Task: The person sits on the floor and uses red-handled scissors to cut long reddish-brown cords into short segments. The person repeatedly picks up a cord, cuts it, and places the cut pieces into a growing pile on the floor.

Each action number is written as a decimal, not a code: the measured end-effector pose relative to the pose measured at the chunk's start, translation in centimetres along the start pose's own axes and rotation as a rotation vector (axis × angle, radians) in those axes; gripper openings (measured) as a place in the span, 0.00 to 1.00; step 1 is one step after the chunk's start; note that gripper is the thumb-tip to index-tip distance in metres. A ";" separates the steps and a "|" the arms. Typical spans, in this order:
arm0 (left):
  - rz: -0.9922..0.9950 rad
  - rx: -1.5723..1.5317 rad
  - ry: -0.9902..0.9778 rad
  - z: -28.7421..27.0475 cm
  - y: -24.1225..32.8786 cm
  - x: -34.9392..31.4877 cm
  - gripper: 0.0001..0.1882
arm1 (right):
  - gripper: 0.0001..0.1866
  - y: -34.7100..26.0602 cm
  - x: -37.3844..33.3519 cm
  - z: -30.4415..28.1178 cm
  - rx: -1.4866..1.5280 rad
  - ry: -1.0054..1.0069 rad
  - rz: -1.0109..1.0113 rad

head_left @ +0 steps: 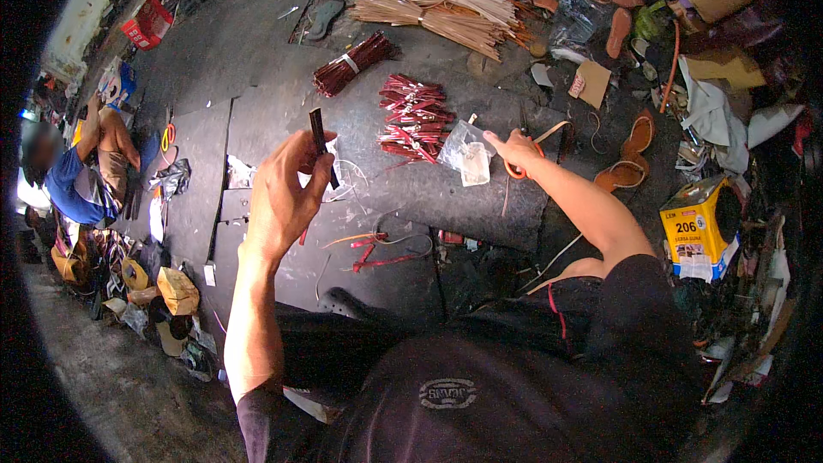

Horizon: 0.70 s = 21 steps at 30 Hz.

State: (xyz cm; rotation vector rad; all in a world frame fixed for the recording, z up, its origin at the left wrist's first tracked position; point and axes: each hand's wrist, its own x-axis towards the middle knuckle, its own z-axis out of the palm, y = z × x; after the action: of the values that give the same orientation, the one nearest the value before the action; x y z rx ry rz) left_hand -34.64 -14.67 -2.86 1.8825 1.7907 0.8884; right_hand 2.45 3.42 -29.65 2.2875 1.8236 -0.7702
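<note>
My left hand (pixel 287 184) is raised above the dark work surface, thumb and fingers closed on a short dark strap strip (pixel 319 133) held upright. My right hand (pixel 517 152) reaches forward, closed around orange-handled scissors (pixel 514 173) whose blades are mostly hidden. A fingertip of that hand meets the edge of a clear plastic bag (pixel 467 154) with pale contents. Just left of the bag lies a pile of small dark-red strap pieces with shiny bits (pixel 413 117). Behind it is a tied bundle of dark-red strips (pixel 353 64).
Long tan strips (pixel 437 13) lie at the back. Brown sandal pieces (pixel 630 159) and a yellow box (pixel 696 227) stand at right, near heaped scraps. Red and tan strap offcuts (pixel 370 249) lie close to me. Another person (pixel 81 171) sits at far left.
</note>
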 end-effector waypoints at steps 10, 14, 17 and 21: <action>-0.139 -0.231 0.000 0.1 -1.5 -0.7 0.12 | 0.12 2.3 4.1 0.5 1.081 -0.355 -0.190; -0.263 -0.530 0.003 0.3 -2.1 -0.3 0.13 | 0.17 6.1 7.4 -2.2 1.491 -0.180 -0.203; -0.320 -0.579 0.021 0.3 -1.5 0.0 0.14 | 0.27 6.1 5.6 -2.5 0.671 0.506 -0.069; -0.381 -0.731 0.077 0.9 -1.0 0.4 0.16 | 0.35 2.7 -2.5 -2.5 0.270 0.472 -0.555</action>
State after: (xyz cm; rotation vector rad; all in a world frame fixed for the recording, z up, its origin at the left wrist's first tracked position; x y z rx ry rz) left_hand -34.76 -14.06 -4.13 1.0253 1.4929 1.2500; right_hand 5.44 1.52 -26.95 2.2722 2.7985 -0.5906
